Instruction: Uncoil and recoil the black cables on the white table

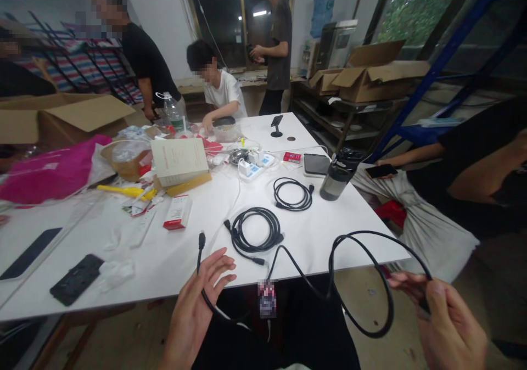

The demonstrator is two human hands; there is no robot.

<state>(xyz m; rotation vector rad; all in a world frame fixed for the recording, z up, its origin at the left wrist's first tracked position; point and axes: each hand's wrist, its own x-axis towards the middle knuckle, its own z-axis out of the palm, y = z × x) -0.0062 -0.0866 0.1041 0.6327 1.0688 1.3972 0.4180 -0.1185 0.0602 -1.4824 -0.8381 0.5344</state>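
A black cable (354,282) runs between both my hands in front of the white table (321,238). My left hand (197,298) has its fingers spread, with one end of the cable lying across the palm and its plug sticking up above the fingers. My right hand (444,320) pinches the cable's other part, which hangs in a wide loop between the hands. Two coiled black cables lie on the table just beyond: a larger coil (255,233) and a smaller coil (292,194).
A dark tumbler (337,178), a tablet (316,164), a power strip (255,166), a book (179,161), a red box (177,212) and phones (76,279) lie on the table. Cardboard boxes (370,76) stand behind. Several people work around; one sits at the right (473,167).
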